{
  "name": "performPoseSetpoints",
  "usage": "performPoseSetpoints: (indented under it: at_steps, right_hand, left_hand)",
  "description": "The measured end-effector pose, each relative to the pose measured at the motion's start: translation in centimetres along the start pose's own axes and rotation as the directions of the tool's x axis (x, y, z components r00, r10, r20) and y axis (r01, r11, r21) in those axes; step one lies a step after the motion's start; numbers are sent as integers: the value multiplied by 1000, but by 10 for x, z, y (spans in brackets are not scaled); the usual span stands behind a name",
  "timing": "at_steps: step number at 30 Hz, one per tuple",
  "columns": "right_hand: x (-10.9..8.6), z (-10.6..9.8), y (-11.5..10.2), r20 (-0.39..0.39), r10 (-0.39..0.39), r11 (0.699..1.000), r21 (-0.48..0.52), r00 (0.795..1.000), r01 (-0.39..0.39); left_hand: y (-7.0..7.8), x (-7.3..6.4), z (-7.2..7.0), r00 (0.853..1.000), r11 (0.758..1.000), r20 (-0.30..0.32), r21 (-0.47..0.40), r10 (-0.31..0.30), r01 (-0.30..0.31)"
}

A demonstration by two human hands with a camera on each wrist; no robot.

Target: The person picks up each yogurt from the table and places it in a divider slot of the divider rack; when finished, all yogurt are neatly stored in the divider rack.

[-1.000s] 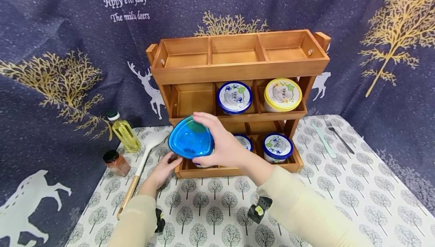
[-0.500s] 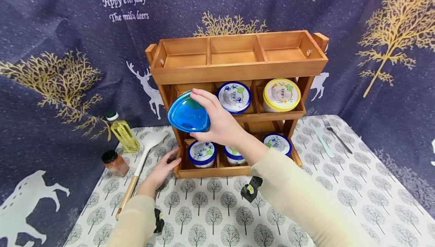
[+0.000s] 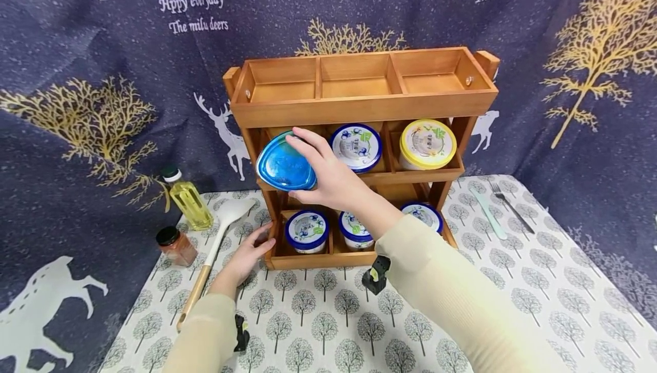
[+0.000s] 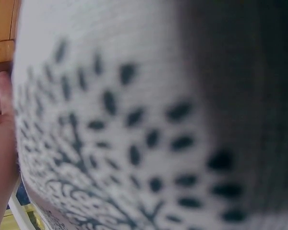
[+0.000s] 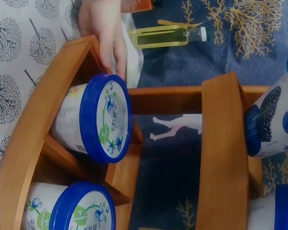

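Observation:
My right hand [image 3: 333,176] grips a tub with a glossy blue lid [image 3: 284,162] at the left compartment of the wooden rack's [image 3: 359,109] middle tier. In the right wrist view the tub [image 5: 273,115] shows a blackberry print, and its bottom end lies behind the middle tier's front board. My left hand [image 3: 246,256] touches the rack's lower left side, its fingers fairly straight; part of it shows in the left wrist view. A white-lidded tub [image 3: 356,146] and a yellow-rimmed tub [image 3: 428,144] share the middle tier. Below stand blue-rimmed tubs [image 3: 307,230], partly hidden by my right arm.
Left of the rack are an oil bottle [image 3: 191,203], a small black-capped jar [image 3: 176,246] and a white spatula [image 3: 233,211] with a wooden handle. To the right lie a pale green knife [image 3: 489,213] and a fork [image 3: 513,207]. The top tier has three compartments.
My right hand has raised the blue-lidded tub from in front of the lower tier to the middle tier's left compartment. The left hand has stayed at the rack's side.

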State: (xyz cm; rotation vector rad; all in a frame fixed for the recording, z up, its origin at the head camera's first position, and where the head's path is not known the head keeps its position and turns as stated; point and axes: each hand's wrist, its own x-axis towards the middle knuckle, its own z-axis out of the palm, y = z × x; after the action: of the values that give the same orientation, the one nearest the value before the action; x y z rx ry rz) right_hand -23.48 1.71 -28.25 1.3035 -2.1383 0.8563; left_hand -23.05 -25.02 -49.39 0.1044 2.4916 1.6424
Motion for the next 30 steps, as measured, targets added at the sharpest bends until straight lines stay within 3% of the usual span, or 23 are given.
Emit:
performPoseSetpoints:
  at_steps: [10, 23, 30]
  right_hand:
    - [3, 1, 4, 4, -3, 1000, 0, 1000, 3]
    - [4, 3, 2, -20, 12, 988, -157, 1000, -15]
    - [2, 3, 5, -9, 66, 986, -153, 998, -67]
  left_hand:
    - [-3, 2, 1, 1000, 1000, 1, -21, -2, 2]
    - [-3, 0, 1, 1000, 997, 6, -72, -10, 10]
    - [-3, 1, 1, 1000, 1000, -6, -17, 3, -3]
